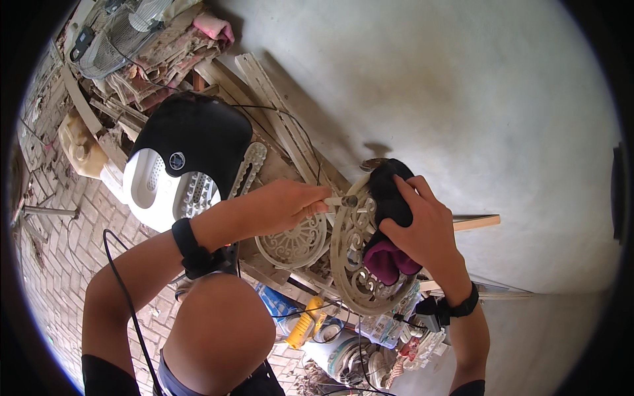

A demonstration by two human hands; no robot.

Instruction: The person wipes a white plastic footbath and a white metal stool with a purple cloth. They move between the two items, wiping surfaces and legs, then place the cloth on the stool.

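My left hand (294, 206) is closed around a short pale rod (341, 200) with a dark, rounded end. Whether this rod is loose or part of the furniture beside it, I cannot tell. To its right, my right hand (422, 221) grips a soft black and maroon cloth item (388, 261), thumb and fingers curved over the black part. That item lies against an ornate cream openwork oval panel (360, 297), tilted close to the wall. A second cream openwork round (290, 244) sits below my left hand.
At left stands a white footbath-like tub (155, 191) with a black cover (198, 135). Wooden planks (281, 109) lean along the pale wall (475, 99). A wire fan (119, 43) rests on piled debris. Below are a yellow tube (304, 323), a white bucket (330, 353) and cables.
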